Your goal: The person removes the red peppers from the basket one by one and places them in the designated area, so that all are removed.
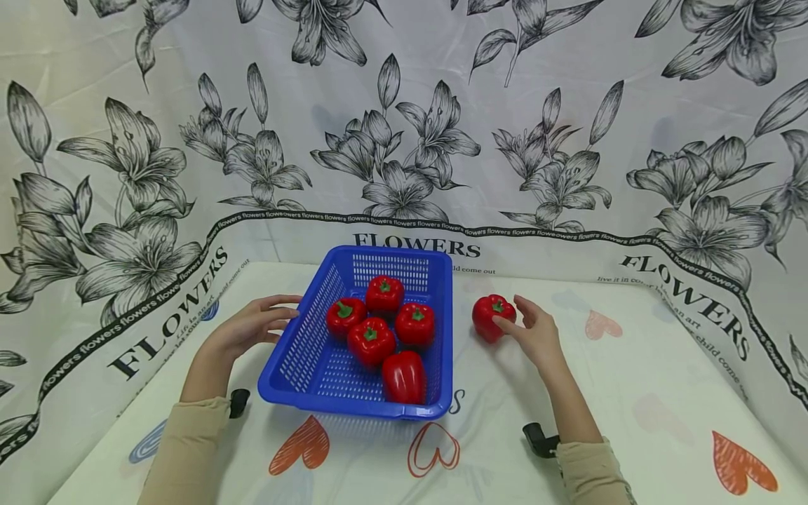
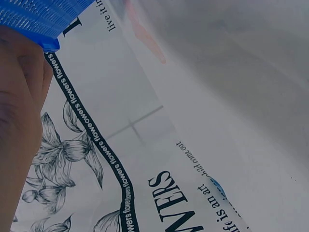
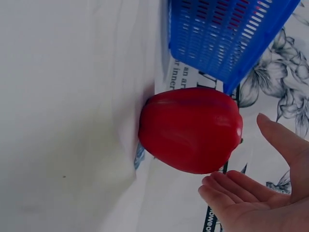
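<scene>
A red bell pepper (image 1: 486, 319) with a green stem stands on the table right of a blue plastic basket (image 1: 442, 337). My right hand (image 1: 536, 337) is at its right side, thumb and fingers spread apart. In the right wrist view the thumb is clear of the pepper (image 3: 190, 130), and the fingertips are close to its lower edge. Several more red bell peppers (image 1: 371, 341) lie inside the basket, one of them on its side. At the basket's left wall is my left hand (image 1: 255, 326), its fingers extended toward the rim.
A white cloth with hearts (image 1: 299, 445) covers the table. Behind and at both sides hangs a white curtain (image 1: 404, 42) printed with black flowers and lettering. A black wrist mount (image 1: 539, 440) shows by the right sleeve, and another (image 1: 239, 403) by the left.
</scene>
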### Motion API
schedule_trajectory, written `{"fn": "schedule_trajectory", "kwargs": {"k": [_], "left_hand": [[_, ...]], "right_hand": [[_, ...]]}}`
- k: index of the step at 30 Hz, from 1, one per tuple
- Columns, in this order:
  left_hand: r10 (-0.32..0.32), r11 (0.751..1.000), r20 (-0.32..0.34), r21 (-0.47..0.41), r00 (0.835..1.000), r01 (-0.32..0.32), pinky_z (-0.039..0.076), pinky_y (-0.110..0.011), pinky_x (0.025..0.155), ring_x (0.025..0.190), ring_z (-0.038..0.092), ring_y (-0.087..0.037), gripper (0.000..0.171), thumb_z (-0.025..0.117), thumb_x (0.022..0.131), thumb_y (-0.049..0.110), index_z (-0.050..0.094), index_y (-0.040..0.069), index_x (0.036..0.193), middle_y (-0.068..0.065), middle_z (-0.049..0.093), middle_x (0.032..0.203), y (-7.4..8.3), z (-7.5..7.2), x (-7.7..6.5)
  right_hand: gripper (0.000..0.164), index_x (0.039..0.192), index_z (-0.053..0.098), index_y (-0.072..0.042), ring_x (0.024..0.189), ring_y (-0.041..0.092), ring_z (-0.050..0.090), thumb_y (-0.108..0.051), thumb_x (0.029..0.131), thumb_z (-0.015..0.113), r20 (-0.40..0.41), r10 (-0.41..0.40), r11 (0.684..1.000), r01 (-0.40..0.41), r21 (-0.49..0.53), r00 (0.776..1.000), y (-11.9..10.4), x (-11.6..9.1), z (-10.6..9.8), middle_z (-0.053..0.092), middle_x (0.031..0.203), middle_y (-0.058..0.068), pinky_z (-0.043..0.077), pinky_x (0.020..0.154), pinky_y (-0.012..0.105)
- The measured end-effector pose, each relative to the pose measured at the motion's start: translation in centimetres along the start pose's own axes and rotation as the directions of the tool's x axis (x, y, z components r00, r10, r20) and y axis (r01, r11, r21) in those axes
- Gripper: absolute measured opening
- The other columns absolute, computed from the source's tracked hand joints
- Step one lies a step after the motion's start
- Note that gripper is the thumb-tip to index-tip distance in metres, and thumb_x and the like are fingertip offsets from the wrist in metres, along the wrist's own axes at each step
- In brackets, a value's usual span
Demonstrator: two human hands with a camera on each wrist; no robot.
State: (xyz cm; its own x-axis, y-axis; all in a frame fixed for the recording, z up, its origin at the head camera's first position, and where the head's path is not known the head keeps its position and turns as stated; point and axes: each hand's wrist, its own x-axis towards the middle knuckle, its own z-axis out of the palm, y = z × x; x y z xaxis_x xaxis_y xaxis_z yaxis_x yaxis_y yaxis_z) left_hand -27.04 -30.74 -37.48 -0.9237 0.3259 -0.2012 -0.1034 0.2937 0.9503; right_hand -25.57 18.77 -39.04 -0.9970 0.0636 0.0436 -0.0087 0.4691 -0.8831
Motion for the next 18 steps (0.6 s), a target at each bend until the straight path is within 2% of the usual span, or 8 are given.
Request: {"fn": "schedule_trajectory", "kwargs": {"k": [18], "left_hand": [[-0.015,1.0,-0.008,0.022,1.0,0.015,0.056,-0.032,0.081,0.092,0.068,-0.009,0.06,0.052,0.101,0.026,0.028,-0.002,0.149,0.01,0.069,0.101,0.1,0.0,0.1]], "right_hand": [[0.072,0.151,0.033,-0.004,0.147,0.031,0.031,-0.026,0.092,0.068,-0.02,-0.005,0.999,0.006,0.05,1.0,-1.1,-0.4,-0.3,0.035,0.156,0.017,0.031,0.116,0.041]]}}
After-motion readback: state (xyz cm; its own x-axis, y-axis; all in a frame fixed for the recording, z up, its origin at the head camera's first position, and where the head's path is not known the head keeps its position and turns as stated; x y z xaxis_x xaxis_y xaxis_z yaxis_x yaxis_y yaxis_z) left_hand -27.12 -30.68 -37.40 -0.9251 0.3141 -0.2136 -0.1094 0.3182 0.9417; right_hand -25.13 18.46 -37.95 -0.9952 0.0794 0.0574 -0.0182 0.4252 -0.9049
